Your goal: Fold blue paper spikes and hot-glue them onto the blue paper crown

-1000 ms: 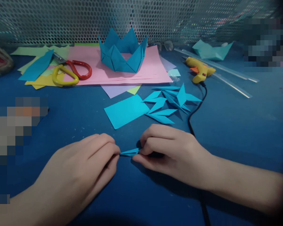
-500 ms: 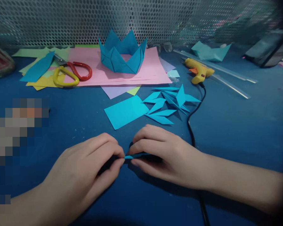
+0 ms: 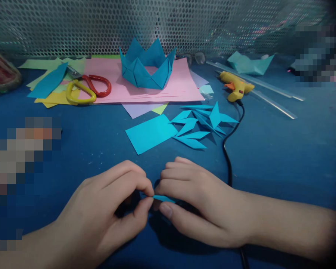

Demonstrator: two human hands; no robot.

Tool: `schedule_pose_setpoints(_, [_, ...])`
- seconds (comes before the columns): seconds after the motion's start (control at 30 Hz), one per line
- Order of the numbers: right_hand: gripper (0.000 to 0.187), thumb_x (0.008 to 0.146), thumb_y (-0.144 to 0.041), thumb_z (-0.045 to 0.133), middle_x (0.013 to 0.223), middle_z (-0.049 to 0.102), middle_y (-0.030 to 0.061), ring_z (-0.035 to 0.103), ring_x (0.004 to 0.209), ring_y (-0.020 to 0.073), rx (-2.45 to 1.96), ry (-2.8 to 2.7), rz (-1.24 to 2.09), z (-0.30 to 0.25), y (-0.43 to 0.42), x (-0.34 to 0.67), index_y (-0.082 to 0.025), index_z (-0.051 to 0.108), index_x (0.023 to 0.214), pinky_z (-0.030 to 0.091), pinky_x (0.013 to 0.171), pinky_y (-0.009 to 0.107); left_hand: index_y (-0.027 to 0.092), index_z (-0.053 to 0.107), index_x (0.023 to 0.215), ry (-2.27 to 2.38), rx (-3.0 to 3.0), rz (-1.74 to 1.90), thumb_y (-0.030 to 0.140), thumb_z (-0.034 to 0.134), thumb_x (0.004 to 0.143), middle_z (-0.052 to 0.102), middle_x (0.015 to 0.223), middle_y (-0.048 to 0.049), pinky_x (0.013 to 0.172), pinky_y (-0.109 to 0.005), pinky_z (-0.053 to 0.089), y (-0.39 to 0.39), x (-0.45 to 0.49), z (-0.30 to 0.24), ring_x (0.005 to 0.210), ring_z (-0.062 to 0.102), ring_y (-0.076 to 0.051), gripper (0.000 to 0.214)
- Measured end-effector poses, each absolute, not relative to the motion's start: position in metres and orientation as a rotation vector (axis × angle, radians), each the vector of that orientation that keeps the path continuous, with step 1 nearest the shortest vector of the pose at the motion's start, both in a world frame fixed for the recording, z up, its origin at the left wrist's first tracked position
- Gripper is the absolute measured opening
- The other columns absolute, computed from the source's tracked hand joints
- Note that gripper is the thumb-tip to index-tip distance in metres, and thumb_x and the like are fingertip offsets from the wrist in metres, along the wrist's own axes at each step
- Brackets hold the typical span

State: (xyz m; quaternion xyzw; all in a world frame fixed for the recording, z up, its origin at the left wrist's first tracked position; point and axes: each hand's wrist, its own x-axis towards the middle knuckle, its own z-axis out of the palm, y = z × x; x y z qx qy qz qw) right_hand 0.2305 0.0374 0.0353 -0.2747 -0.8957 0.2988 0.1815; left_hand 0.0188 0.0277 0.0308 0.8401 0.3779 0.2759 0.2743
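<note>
Both my hands meet low in the middle of the blue table [image 3: 282, 149] on a small folded blue paper piece [image 3: 162, 198]. My left hand [image 3: 109, 209] pinches its left tip between thumb and forefinger. My right hand [image 3: 196, 201] grips the other end, fingers curled over it, thumb underneath. Most of the piece is hidden by my fingers. Just beyond lie a flat blue paper rectangle [image 3: 150, 133] and several folded blue pointed pieces [image 3: 201, 123].
A blue paper crown [image 3: 147, 67] stands on pink sheets [image 3: 179, 86] at the back. Red and yellow scissors [image 3: 84, 89] lie on coloured papers at the left. A yellow glue gun [image 3: 236, 86] with its black cord [image 3: 228, 149] and glue sticks [image 3: 271, 101] lie right. Mesh wall behind.
Both hands have drawn toward me and closer together with the folded piece. The left thumb and forefinger now pinch its tip more tightly, and the piece looks lifted a little.
</note>
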Motion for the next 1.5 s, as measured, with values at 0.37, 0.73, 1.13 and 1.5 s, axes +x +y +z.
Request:
schedule_pose_setpoints(0.37, [0.029, 0.097, -0.013, 0.042, 0.075, 0.064, -0.0001, 0.060, 0.075, 0.0113, -0.786, -2.331, 1.248, 0.042, 0.043, 0.233, -0.016, 0.066, 0.080, 0.037, 0.079, 0.028, 0.033, 0.063, 0.092, 0.998, 2.276, 0.793, 0.019, 0.058, 0.088, 0.065, 0.085, 0.0097, 0.064, -0.010, 0.047, 0.032, 0.013, 0.031, 0.066, 0.061, -0.004, 0.015])
schedule_pose_setpoints(0.73, [0.029, 0.097, -0.011, 0.047, 0.068, 0.064, -0.0029, 0.056, 0.070, 0.0076, -0.749, -2.181, 1.465, 0.045, 0.045, 0.234, -0.012, 0.071, 0.080, 0.037, 0.082, 0.023, 0.033, 0.064, 0.090, 1.028, 2.317, 0.835, 0.022, 0.059, 0.089, 0.065, 0.084, 0.0089, 0.064, -0.010, 0.049, 0.029, 0.011, 0.033, 0.065, 0.061, -0.004, 0.012])
schedule_pose_setpoints(1.13, [0.039, 0.103, -0.022, 0.042, 0.071, 0.062, -0.0043, 0.055, 0.075, 0.0093, -0.748, -2.192, 1.649, 0.051, 0.043, 0.235, -0.017, 0.063, 0.071, 0.034, 0.098, 0.029, 0.031, 0.061, 0.096, 0.893, 2.386, 0.869, 0.019, 0.054, 0.093, 0.066, 0.085, 0.0075, 0.064, -0.011, 0.050, 0.028, 0.010, 0.036, 0.070, 0.065, -0.004, 0.014])
schedule_pose_setpoints(1.5, [0.041, 0.100, -0.029, 0.048, 0.063, 0.044, -0.0036, 0.042, 0.061, 0.0075, -0.800, -1.579, 2.244, 0.059, 0.031, 0.230, -0.015, 0.054, 0.063, 0.038, 0.062, 0.021, 0.034, 0.060, 0.096, 0.991, 2.469, 0.934, 0.010, 0.051, 0.086, 0.069, 0.088, 0.0077, 0.066, -0.018, 0.056, 0.017, 0.007, 0.034, 0.070, 0.067, -0.008, 0.028])
